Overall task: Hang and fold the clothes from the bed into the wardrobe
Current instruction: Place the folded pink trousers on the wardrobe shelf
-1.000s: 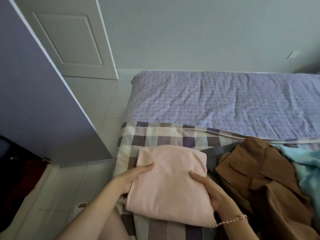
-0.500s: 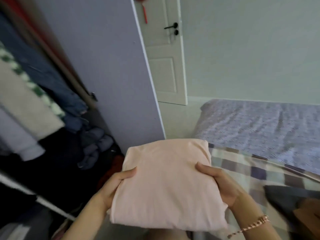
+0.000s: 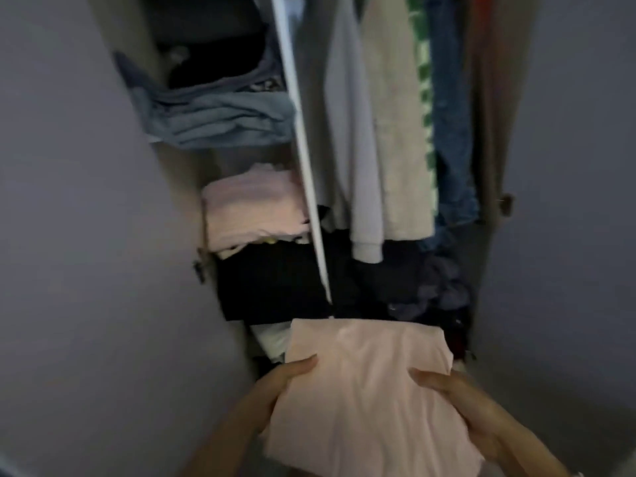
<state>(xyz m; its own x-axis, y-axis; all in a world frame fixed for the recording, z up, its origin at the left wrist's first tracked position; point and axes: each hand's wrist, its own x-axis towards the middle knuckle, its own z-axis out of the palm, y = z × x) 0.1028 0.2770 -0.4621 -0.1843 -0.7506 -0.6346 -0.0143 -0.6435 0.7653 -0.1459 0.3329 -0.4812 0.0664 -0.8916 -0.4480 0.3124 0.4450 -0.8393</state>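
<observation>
folded pink garment point(image 3: 364, 390) has left the bed and now sits before the open wardrobe point(image 3: 304, 149).
left hand point(image 3: 275, 390) and right hand point(image 3: 461, 404) each grip one side edge, thumbs on top, holding it in the air near the shelved pink stack point(image 3: 254, 208); hanging clothes point(image 3: 378, 132) fill the right side.

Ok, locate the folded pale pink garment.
The pink garment is bottom centre of the head view, held between left hand and right hand, below the black folded pile.
</observation>
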